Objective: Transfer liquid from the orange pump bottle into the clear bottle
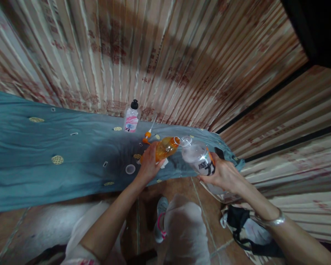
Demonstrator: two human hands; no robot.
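Observation:
My left hand [149, 164] is wrapped round an orange see-through bottle [167, 147], tilted with its open mouth to the right. In my right hand [224, 173] is a larger clear plastic bottle [195, 156] with dark characters on its label, tilted so its neck points left. The two mouths are close together; whether they touch I cannot tell. An orange pump head [146, 137] with a thin tube lies on the cloth just behind my left hand. Near my left wrist lies a small round whitish lid-like disc [130, 169].
A clear bottle with a black cap and pink label [131, 119] stands at the back of the teal cloth [82, 154]. Striped curtains [143, 55] hang behind and to the right. A dark bag [245, 224] lies low at the right, near the tiled floor [217, 235].

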